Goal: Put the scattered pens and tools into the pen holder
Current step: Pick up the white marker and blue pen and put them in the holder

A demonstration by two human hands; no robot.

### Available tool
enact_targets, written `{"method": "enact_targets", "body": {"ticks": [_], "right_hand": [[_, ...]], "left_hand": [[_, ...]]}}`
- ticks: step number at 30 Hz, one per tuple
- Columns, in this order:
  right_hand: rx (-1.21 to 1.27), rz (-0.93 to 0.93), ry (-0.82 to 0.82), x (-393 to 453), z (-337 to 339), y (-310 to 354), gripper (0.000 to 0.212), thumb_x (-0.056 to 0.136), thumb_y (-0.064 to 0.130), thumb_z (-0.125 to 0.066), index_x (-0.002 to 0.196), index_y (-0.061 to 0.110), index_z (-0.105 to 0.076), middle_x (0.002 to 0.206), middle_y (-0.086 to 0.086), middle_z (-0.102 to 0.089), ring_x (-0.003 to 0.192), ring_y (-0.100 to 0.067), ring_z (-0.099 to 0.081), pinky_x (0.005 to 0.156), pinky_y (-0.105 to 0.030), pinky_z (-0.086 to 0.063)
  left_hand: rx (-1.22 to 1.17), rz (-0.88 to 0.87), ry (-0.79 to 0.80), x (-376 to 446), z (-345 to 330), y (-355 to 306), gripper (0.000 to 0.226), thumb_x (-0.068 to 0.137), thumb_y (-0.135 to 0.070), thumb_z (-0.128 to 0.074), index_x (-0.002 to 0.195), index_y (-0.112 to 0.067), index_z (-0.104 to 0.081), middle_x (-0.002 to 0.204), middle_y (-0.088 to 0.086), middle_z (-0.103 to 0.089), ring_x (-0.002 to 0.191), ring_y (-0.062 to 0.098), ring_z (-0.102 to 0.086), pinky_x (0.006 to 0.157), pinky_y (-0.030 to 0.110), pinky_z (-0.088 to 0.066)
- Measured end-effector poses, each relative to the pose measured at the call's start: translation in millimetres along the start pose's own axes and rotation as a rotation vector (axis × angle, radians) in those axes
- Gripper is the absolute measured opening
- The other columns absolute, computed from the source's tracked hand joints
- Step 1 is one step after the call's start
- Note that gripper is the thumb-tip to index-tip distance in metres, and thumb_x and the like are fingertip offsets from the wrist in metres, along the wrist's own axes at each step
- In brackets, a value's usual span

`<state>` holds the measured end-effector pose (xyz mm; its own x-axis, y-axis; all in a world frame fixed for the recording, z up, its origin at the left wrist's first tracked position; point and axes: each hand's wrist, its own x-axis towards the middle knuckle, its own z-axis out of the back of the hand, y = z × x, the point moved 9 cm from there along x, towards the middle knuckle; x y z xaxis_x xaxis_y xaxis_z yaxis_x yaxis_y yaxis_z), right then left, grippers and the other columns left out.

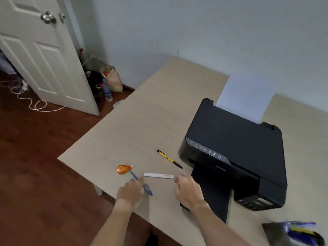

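Note:
A blue pen (148,190) lies slanted near the table's front edge. My left hand (130,191) covers its middle, with thumb and fingers pinched on it. Its far tip touches an orange correction-tape dispenser (123,169). A white pen (158,175) lies flat just beyond my hands. My right hand (188,190) hovers at its right end with fingers loosely curled and holds nothing. Farther back, a yellow-and-black pen (169,159) rests in front of the printer. The dark pen holder (274,231), blurred at the bottom right, has blue and yellow pens in it.
A black printer (236,150) with a paper sheet (246,98) upright in its feed takes up the right half of the beige table (142,112). The table's left edge drops to a wooden floor. A white door (40,55), bags and a bottle stand at the back left.

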<state>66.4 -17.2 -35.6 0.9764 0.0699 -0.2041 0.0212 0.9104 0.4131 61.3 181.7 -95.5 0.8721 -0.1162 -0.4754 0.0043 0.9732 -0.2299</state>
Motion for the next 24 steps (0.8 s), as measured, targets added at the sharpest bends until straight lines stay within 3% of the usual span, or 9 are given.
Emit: {"method": "enact_targets", "body": {"ticks": [4, 7, 9, 12, 13, 17, 21, 23, 24], "right_hand": [[-0.176, 0.091, 0.212, 20, -47, 28, 0.028, 0.091, 0.014, -0.043, 0.111, 0.012, -0.062, 0.133, -0.007, -0.047, 0.114, -0.024, -0.05, 0.104, -0.038, -0.043], [-0.275, 0.054, 0.352, 24, -67, 30, 0.036, 0.088, 0.008, -0.043, 0.123, 0.005, -0.054, 0.156, -0.014, -0.018, 0.137, -0.031, -0.027, 0.115, -0.041, -0.027], [-0.327, 0.051, 0.416, 17, -78, 28, 0.038, 0.087, 0.008, -0.044, 0.124, 0.007, -0.051, 0.157, -0.016, -0.009, 0.138, -0.034, -0.024, 0.115, -0.043, -0.026], [-0.295, 0.055, 0.399, 13, -82, 23, 0.037, 0.085, 0.007, -0.044, 0.121, 0.01, -0.05, 0.157, -0.014, -0.011, 0.132, -0.033, -0.03, 0.113, -0.042, -0.029], [-0.288, 0.061, 0.38, 16, -81, 22, 0.038, 0.085, 0.006, -0.043, 0.122, 0.01, -0.051, 0.157, -0.013, -0.013, 0.132, -0.032, -0.03, 0.113, -0.042, -0.028], [-0.308, 0.086, 0.367, 26, -80, 20, 0.044, 0.084, 0.009, -0.044, 0.127, 0.005, -0.048, 0.145, -0.01, -0.03, 0.126, -0.03, -0.035, 0.112, -0.044, -0.027], [-0.329, 0.09, 0.295, 17, -79, 18, 0.043, 0.087, 0.005, -0.041, 0.129, 0.005, -0.047, 0.131, -0.011, -0.041, 0.114, -0.031, -0.044, 0.106, -0.043, -0.035], [-0.222, 0.107, 0.201, 18, -68, 18, 0.034, 0.091, 0.002, -0.041, 0.121, 0.008, -0.055, 0.122, -0.01, -0.05, 0.105, -0.029, -0.053, 0.099, -0.04, -0.043], [-0.131, 0.103, 0.146, 18, -58, 16, 0.031, 0.092, 0.002, -0.041, 0.117, 0.01, -0.057, 0.118, -0.008, -0.053, 0.102, -0.028, -0.055, 0.096, -0.039, -0.045]], "left_hand": [[-0.06, 0.02, 0.076, -15, -30, 16, 0.047, 0.095, -0.008, -0.047, 0.134, -0.031, -0.036, 0.123, 0.006, -0.049, 0.114, 0.027, -0.054, 0.096, 0.043, -0.049], [-0.053, 0.042, 0.02, -16, -33, 20, 0.046, 0.094, -0.005, -0.047, 0.135, -0.024, -0.035, 0.125, 0.007, -0.049, 0.114, 0.028, -0.055, 0.095, 0.042, -0.049], [-0.032, 0.064, -0.016, -19, -32, 21, 0.057, 0.094, -0.004, -0.047, 0.143, -0.024, -0.027, 0.124, 0.008, -0.049, 0.113, 0.029, -0.057, 0.093, 0.042, -0.05], [0.0, 0.061, -0.063, -21, -30, 17, 0.08, 0.093, -0.003, -0.047, 0.153, -0.035, -0.005, 0.126, 0.008, -0.046, 0.11, 0.028, -0.06, 0.09, 0.042, -0.051], [0.001, 0.055, -0.072, -20, -27, 15, 0.079, 0.094, -0.003, -0.048, 0.152, -0.038, -0.006, 0.125, 0.008, -0.046, 0.109, 0.028, -0.06, 0.089, 0.042, -0.051], [0.058, 0.035, -0.046, -7, -26, 8, 0.046, 0.097, -0.012, -0.051, 0.134, -0.033, -0.034, 0.119, 0.005, -0.05, 0.107, 0.027, -0.06, 0.086, 0.042, -0.051], [0.212, -0.013, -0.024, 1, -32, -3, 0.029, 0.095, -0.012, -0.056, 0.12, -0.022, -0.047, 0.121, 0.007, -0.053, 0.108, 0.028, -0.061, 0.085, 0.041, -0.05], [0.244, -0.064, -0.098, 2, -25, -13, 0.028, 0.081, -0.013, -0.073, 0.105, -0.021, -0.06, 0.105, 0.006, -0.06, 0.093, 0.026, -0.066, 0.071, 0.039, -0.056], [0.266, -0.114, -0.116, 3, -24, -20, 0.033, 0.066, -0.015, -0.085, 0.091, -0.021, -0.064, 0.09, 0.005, -0.062, 0.078, 0.024, -0.067, 0.059, 0.037, -0.057]]}}
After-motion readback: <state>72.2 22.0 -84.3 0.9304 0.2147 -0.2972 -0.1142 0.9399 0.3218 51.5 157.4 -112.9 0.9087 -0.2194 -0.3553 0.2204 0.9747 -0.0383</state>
